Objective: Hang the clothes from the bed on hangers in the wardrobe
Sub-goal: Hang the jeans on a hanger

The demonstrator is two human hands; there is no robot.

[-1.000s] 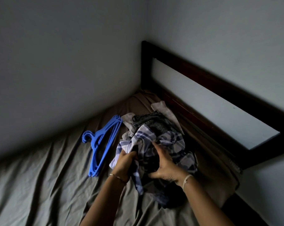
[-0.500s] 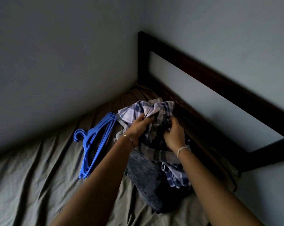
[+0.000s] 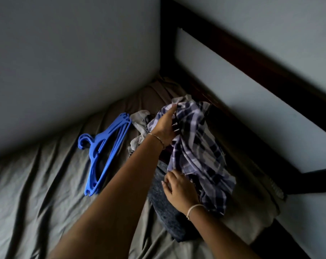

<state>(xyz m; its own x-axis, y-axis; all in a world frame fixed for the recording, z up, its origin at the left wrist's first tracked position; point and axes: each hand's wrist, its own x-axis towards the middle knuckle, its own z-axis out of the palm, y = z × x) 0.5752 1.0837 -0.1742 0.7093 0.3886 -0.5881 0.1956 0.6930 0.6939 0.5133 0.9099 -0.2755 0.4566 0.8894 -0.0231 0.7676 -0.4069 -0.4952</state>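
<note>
plaid shirt [image 3: 194, 146] on the clothes pile, bed's headboard corner | left hand [image 3: 165, 128] fingers pinch its top, right hand [image 3: 179, 189] fingers grasp its lower edge | advice: find the collar and shake it open before reaching for the blue hangers [image 3: 104, 150]

wall [image 3: 65, 53]: pale grey | headboard [image 3: 261, 68]: dark, possibly wood, against wall

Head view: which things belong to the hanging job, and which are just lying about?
Job: plaid shirt, gripped by left hand and right hand; blue hangers; dark grey garment; pale garment.
Lying about: grey sheet; dark headboard; wall.
</note>
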